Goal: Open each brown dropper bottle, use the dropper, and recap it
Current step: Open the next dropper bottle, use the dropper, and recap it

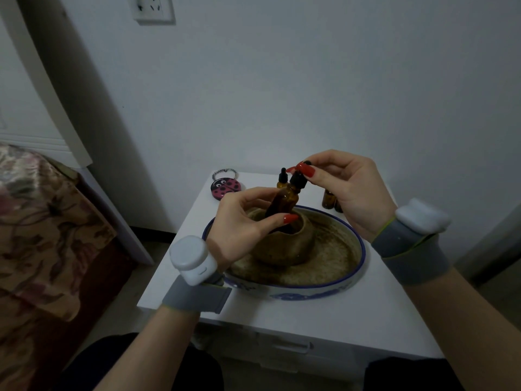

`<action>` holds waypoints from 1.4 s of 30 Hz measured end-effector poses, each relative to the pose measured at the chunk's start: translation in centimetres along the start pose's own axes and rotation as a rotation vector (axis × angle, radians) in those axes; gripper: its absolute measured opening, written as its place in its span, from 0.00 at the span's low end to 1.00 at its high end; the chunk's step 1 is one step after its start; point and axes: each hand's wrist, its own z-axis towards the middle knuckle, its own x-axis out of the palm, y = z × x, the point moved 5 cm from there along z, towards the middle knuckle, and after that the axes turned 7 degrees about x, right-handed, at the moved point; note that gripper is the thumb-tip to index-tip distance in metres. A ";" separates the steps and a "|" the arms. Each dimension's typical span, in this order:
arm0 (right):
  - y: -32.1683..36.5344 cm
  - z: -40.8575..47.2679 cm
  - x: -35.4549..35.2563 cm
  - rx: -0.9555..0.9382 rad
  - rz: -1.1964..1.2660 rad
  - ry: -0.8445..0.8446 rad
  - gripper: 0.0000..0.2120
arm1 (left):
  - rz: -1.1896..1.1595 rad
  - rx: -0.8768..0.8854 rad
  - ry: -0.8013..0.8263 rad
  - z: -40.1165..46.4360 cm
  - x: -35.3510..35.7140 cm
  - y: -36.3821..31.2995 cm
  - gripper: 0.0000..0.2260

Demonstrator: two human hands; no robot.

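Left hand (239, 221): clasped round the tilted brown dropper bottle (283, 203), held above brown pot (284, 241) in blue-rimmed dish (362, 249) on white table (310, 320). Right hand (346, 190): fingertips pinching the bottle's black dropper cap (298, 179). Behind: second capped bottle (282, 180), further bottles (328, 198) partly hidden, ladybird disc (225, 188).
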 end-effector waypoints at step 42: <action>-0.1 0.0 0.1 -0.038 -0.007 -0.017 0.05 | 0.092 0.034 -0.028 0.0 -0.4 -0.1 0.18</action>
